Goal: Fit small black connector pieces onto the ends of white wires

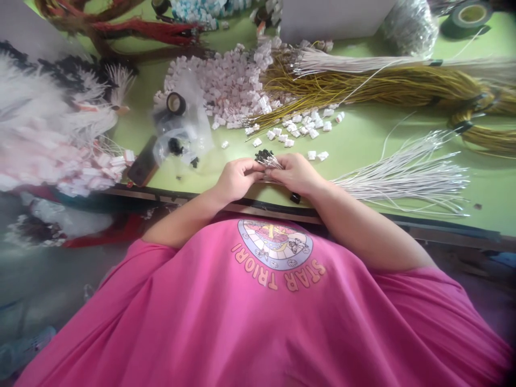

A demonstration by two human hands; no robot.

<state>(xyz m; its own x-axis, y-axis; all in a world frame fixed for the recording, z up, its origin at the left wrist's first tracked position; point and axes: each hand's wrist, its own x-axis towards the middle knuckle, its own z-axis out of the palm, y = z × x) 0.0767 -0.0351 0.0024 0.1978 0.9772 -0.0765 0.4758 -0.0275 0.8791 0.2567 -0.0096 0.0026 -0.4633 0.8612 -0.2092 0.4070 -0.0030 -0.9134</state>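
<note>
One bundle [269, 160] of black-tipped wires lies between two hands at the table's [355, 145] six-o'clock edge. The right hand [300, 171] has its fingers clamped on it; the left hand's [237, 178] fingertips come together against it, whether pinching a wire one cannot tell. From the bundle, one tape roll [176, 104] lies at ten o'clock, another [471, 14] at two.

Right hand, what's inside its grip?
The right hand holds a bunch of white wires; black ends poke out at one side, loose ends fan over the green table. The stretch inside the hand and under the forearm is covered.
</note>
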